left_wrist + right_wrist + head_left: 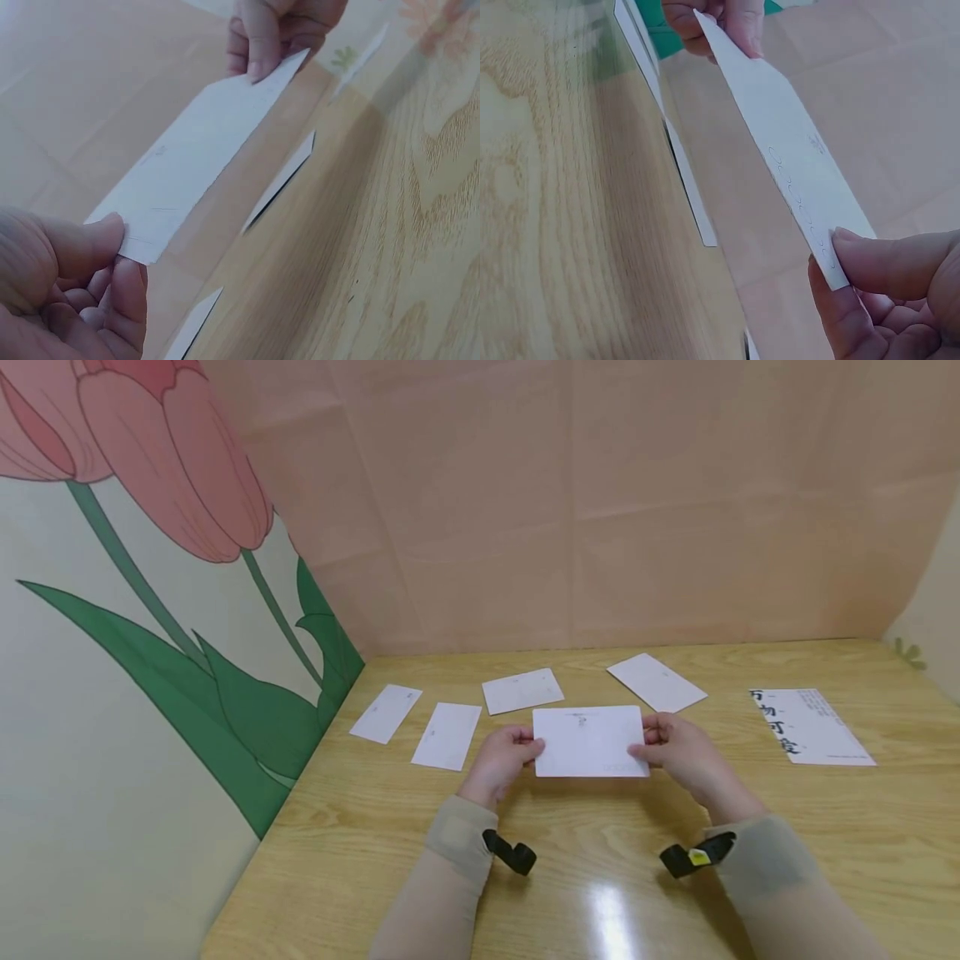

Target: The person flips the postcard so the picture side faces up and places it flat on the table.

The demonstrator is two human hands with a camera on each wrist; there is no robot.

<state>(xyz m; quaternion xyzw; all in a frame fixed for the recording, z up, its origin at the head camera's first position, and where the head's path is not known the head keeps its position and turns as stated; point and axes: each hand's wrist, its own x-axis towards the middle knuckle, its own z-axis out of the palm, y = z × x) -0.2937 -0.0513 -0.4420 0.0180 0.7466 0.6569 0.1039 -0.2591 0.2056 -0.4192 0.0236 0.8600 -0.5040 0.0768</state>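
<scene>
Head view: a white card (590, 742) is held raised over the wood-grain table (600, 835), apart from its surface. The left hand (501, 762) pinches the card's left edge and the right hand (688, 758) its right edge; each grip is clamped on it between thumb and fingers. A small mark shows near its upper edge; the right wrist view shows a row of loops along the opposite edge.

Four further cards lie flat beyond the hands: the far-left card (386, 714), the inner-left card (446, 737), the rear-middle card (522, 691) and the rear-right card (657, 683). At right, well apart from the right hand, lies a lettered card (817, 727) bearing bold black characters.
</scene>
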